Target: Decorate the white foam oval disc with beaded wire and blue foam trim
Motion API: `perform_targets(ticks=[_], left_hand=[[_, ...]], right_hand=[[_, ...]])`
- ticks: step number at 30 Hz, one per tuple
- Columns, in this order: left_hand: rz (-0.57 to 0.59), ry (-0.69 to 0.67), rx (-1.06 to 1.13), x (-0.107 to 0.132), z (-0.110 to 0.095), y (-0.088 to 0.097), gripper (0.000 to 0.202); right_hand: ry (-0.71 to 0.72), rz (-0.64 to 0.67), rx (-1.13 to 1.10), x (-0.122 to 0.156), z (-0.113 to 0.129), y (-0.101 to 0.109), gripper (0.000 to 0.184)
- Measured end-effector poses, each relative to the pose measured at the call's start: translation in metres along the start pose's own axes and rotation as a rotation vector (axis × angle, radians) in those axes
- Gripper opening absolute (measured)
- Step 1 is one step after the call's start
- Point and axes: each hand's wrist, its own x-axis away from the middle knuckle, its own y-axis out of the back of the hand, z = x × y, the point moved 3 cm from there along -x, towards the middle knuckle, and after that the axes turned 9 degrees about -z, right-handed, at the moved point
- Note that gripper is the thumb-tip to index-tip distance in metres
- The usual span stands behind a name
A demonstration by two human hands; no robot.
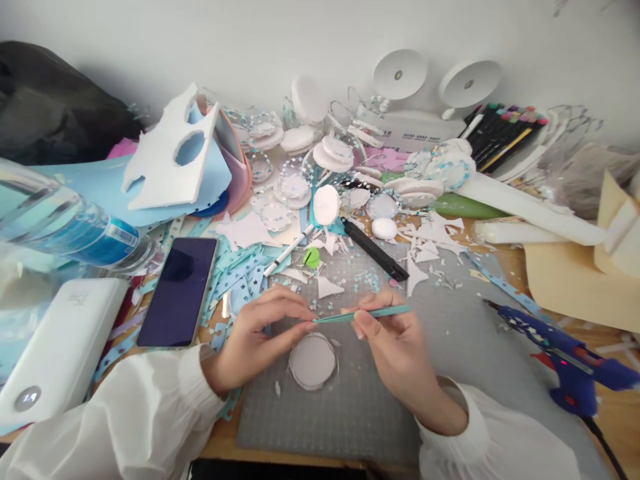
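Note:
My right hand (397,343) grips a pair of teal tweezers (395,311) that points left. The tweezers' tips reach the fingertips of my left hand (265,330). Thumb and fingers of that hand are pinched together there; whatever is between them is too small to make out. Below the tips, a round white foam disc (313,361) lies flat on the grey cutting mat (320,427), with thin wire-like loops around its edge. Small white scraps and pale blue bits are scattered beyond my hands.
Behind the hands lie a black utility knife (375,250), a white pen (289,251) and heaped white decorated discs (295,187). To the right rests a blue glue gun (560,353) with its cord. Leftward are a phone (177,292), power bank (63,350) and water bottle (95,230).

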Motion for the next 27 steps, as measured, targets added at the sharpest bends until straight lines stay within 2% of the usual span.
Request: perform_targets(ticks=[9,20,27], left_hand=[[-0.030,-0.011,0.011,-0.001,-0.003,0.002,0.005],[0.049,0.074,0.041,-0.002,-0.002,-0.003,0.007],[0.053,0.090,0.033,-0.002,-0.001,-0.004,0.009]], right_hand=[[0.051,-0.007,-0.022,0.003,0.007,0.002,0.008],[0.106,-0.027,0.069,0.002,0.011,0.003,0.011],[0.258,0.012,0.138,0.006,0.028,-0.004,0.009]])
